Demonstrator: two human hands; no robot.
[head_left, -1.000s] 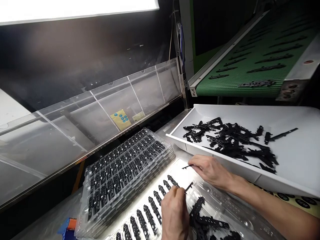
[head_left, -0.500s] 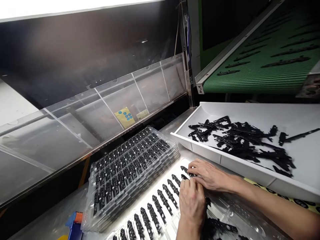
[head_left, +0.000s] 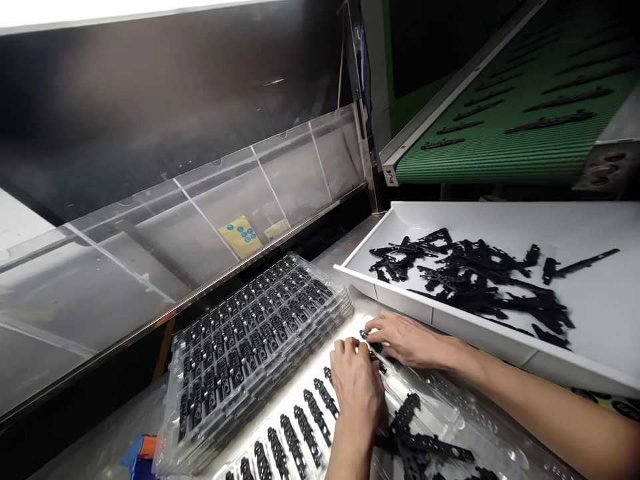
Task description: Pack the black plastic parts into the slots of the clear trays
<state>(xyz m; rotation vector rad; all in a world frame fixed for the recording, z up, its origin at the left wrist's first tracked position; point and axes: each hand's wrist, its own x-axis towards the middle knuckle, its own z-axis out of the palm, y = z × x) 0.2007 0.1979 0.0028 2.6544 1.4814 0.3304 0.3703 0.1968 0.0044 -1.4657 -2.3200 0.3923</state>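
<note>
Our right hand (head_left: 404,340) seemingly pinching a black part (head_left: 375,347), left hand (head_left: 356,377) with grip hidden, white bin (head_left: 603,307) at two o'clock

Head camera — facing forward and down, near both hands (head_left: 356,377) (head_left: 404,339).

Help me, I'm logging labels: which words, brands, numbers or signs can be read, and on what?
No text is readable.
Yellow rectangular label with blue dots: any marks too small.
Pale rectangular label beside it: print too small.
Yellow sheet with black round spots, lower right: marks blurred.
</note>
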